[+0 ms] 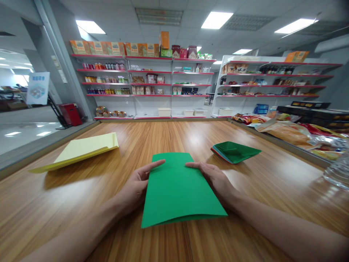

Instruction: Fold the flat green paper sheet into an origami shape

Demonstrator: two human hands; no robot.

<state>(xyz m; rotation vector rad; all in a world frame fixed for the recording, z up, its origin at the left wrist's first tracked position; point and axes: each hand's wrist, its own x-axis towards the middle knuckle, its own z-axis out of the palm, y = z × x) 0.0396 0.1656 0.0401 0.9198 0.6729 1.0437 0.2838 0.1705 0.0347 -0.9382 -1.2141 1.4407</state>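
Observation:
A folded sheet of green paper [177, 189] is held above the wooden table in front of me, its near edge slightly parted. My left hand [141, 178] grips its left side, one finger lying over the top face. On the opposite side my right hand [215, 176] holds the paper the same way, with a finger on top and the rest partly hidden beneath. To the right lies a small stack of folded paper [236, 152], green uppermost with red and blue layers under it. Yellow paper sheets [87, 145] rest at the left, their edges lifting off the table.
The wooden tabletop [131, 233] has a raised rim. Snack packets [289, 133] crowd its right side, near a clear plastic container [338, 171]. Shelves of goods [149, 83] stand behind the table. A sign board [38, 88] and a red box [70, 114] are at the left.

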